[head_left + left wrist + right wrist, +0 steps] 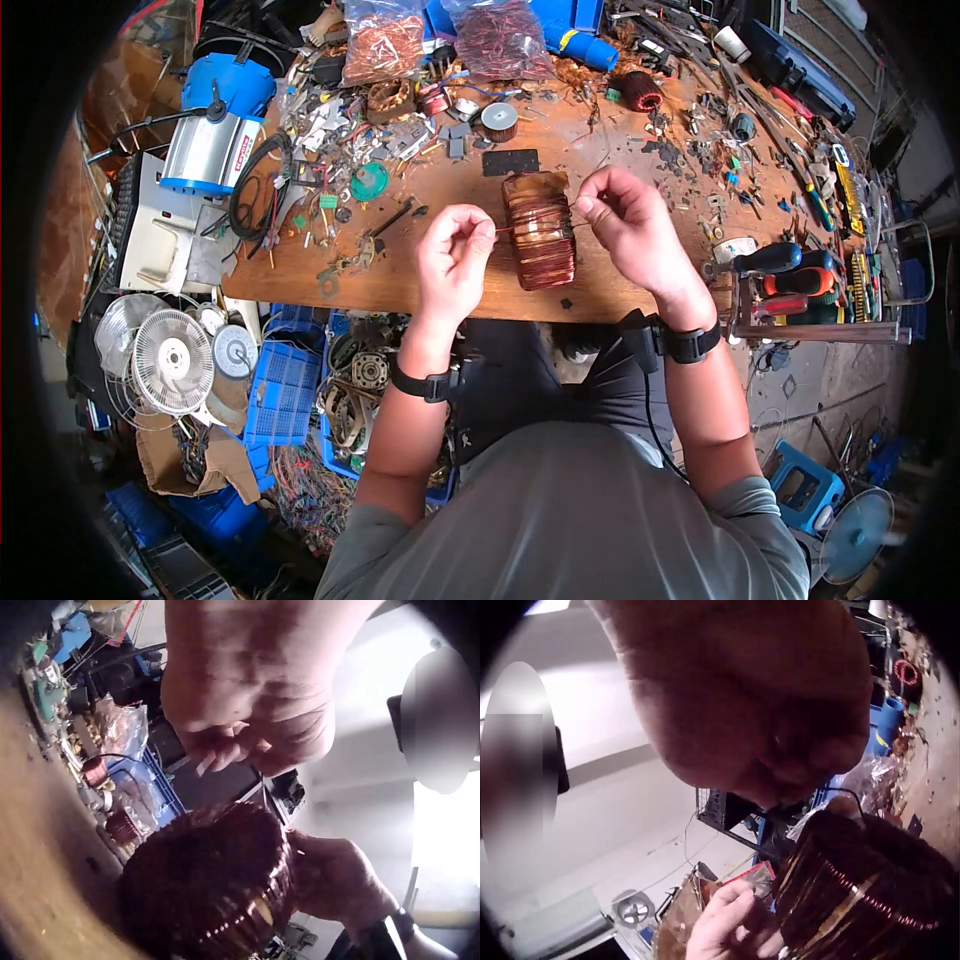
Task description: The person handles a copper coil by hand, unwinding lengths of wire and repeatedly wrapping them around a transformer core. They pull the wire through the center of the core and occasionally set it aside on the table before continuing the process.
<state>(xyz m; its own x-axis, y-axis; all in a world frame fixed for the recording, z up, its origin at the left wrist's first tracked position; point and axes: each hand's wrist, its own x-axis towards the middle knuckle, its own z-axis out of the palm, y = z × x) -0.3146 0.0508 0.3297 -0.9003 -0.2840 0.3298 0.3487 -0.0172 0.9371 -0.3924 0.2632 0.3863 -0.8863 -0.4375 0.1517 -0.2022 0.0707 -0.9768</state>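
Presently, the person's left hand (455, 262) is pinching one copper wire (503, 230) between thumb and curled fingers; the wire is extending to the left side of the wound coil (541, 240). The right hand (632, 228), fingers likewise curled, is pinching one thin strand (582, 224) at the opposite side. One such coil is resting between the hands, near the front edge of the wooden bench (380, 290). Two black wristbands (692, 344) are encircling the wrists. Two clear bags (383, 45) of copper-coloured wire are sitting toward the far side.
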